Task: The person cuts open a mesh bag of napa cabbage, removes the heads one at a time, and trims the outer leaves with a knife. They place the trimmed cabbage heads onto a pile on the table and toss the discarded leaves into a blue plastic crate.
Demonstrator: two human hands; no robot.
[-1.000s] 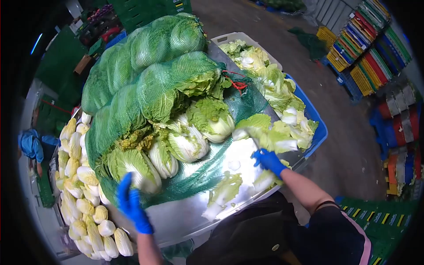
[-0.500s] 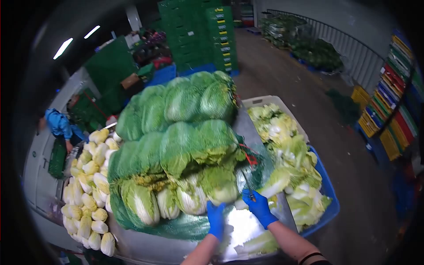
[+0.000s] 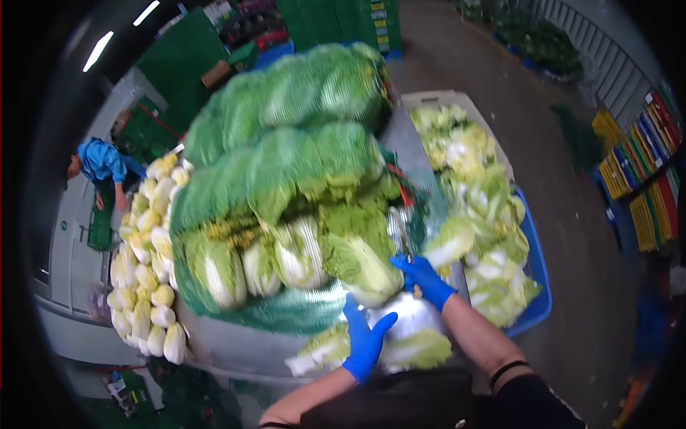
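Left hand [image 3: 366,339] spread open, thumb wide, just under the loose cabbage [image 3: 364,270]. My right hand [image 3: 423,280] is curled shut against that cabbage's right flank, around what I cannot tell. Two gloved hands, one cabbage between them, low centre of frame. Four heads show at the open mouth of the lower net sack [image 3: 286,179]; a second sack [image 3: 307,86] lies above. Two bins stand right: white bin [image 3: 429,94], blue bin [image 3: 541,286]. Half a second ago my left palm lay flat on the netting; now it sits below the head, which is further out.
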